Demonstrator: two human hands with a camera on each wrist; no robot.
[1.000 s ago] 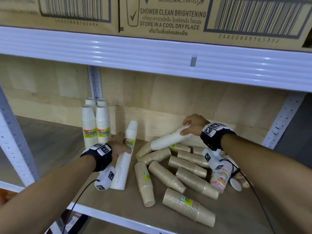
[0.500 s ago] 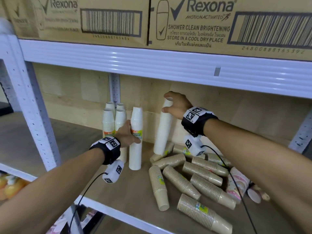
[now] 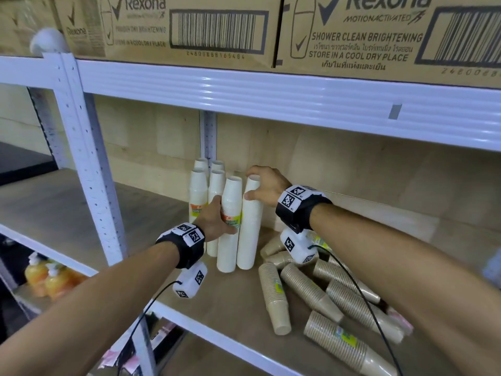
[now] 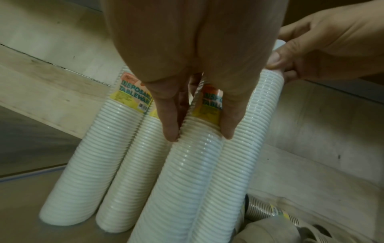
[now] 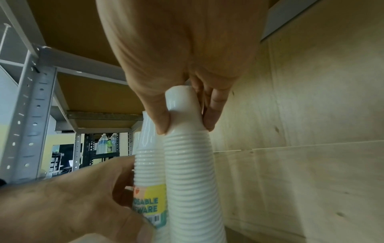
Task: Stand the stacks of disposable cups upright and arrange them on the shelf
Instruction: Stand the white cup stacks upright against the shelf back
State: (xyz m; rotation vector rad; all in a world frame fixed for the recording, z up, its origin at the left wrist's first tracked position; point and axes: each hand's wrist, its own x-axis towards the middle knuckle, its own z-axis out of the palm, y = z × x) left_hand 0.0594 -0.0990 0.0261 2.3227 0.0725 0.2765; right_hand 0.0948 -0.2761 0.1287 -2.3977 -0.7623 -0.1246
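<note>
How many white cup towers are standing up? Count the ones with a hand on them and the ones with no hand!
Held white cup stacks: 2, the labelled stack in the left hand and the outer stack in the right hand
Free-standing white cup stacks: 4
Total: 6

Soft even light, dim wrist views, wide-angle bending, slight blur at edges.

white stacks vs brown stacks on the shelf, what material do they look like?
White stacks: likely thin plastic; glossy, highlights on ribbed rims, in a clear sleeve with a printed label. Brown stacks: likely kraft paper; matte tan, no glare. Shelf board: wood-look, matte.
</note>
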